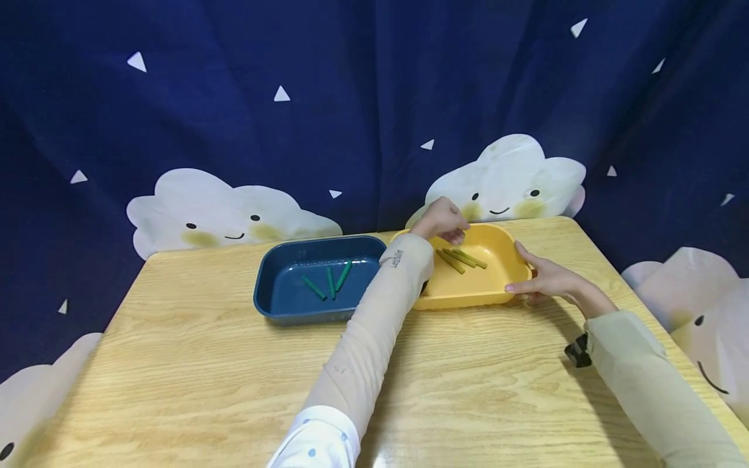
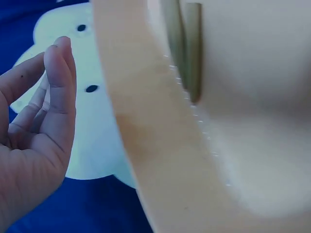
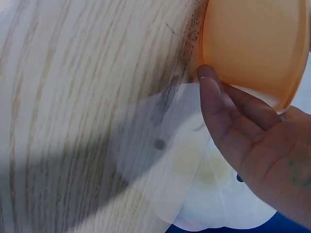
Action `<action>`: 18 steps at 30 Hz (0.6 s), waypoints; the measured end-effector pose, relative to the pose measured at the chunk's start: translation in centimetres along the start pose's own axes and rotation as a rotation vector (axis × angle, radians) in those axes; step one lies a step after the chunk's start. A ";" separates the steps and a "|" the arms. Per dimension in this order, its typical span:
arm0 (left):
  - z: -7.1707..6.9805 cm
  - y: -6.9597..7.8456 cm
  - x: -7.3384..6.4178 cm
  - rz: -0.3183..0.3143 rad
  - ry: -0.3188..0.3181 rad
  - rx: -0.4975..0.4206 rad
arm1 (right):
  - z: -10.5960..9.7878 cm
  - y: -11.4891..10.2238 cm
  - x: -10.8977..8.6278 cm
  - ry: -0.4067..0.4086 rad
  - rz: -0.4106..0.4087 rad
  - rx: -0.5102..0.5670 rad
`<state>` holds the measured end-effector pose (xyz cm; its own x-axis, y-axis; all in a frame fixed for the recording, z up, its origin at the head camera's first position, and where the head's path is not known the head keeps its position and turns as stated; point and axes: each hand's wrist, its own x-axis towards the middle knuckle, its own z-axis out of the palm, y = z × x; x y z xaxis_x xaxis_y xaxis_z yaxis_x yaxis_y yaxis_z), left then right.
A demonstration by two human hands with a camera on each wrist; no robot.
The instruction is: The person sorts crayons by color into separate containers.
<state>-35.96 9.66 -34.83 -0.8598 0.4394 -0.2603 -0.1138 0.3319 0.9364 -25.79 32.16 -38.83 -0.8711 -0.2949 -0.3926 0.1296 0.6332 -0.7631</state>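
Observation:
My left hand (image 1: pixel 443 221) hovers over the far left part of a yellow basin (image 1: pixel 491 299). Its thumb and finger come close together at the tips in the left wrist view, with nothing visible between them. Several short olive-yellow sticks (image 1: pixel 460 258) lie on the basin floor. At the basin's right end, my right hand (image 1: pixel 547 278) holds the rim, fingers spread around the corner. Left of it stands a dark blue basin (image 1: pixel 310 317) with three green sticks (image 1: pixel 330 283) inside. My left forearm hides the place where the basins meet.
Both basins stand near the back of a light wooden table (image 1: pixel 193 364). A navy curtain (image 1: pixel 328 130) with white clouds and triangles hangs behind and beside it. A small black device (image 1: pixel 578 351) sits at my right wrist.

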 end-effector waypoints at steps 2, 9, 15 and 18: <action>-0.3 0.5 -0.4 0.026 -0.038 -0.027 | 0.0 -0.1 -0.1 0.002 0.002 -0.009; -0.8 1.2 -2.1 0.066 -0.087 -0.079 | 0.1 -0.7 -0.3 0.008 -0.005 -0.041; -1.0 0.7 -4.0 0.130 -0.086 -0.087 | 0.3 -0.9 -0.4 0.013 -0.014 -0.036; -1.1 0.1 -4.8 0.160 -0.083 -0.098 | 0.3 -0.9 -0.5 0.022 -0.014 -0.046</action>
<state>-32.41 6.72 -33.20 -0.8272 0.5486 -0.1215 -0.0307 0.1717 0.9847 -25.37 31.54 -38.10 -0.8829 -0.2888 -0.3702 0.0956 0.6614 -0.7439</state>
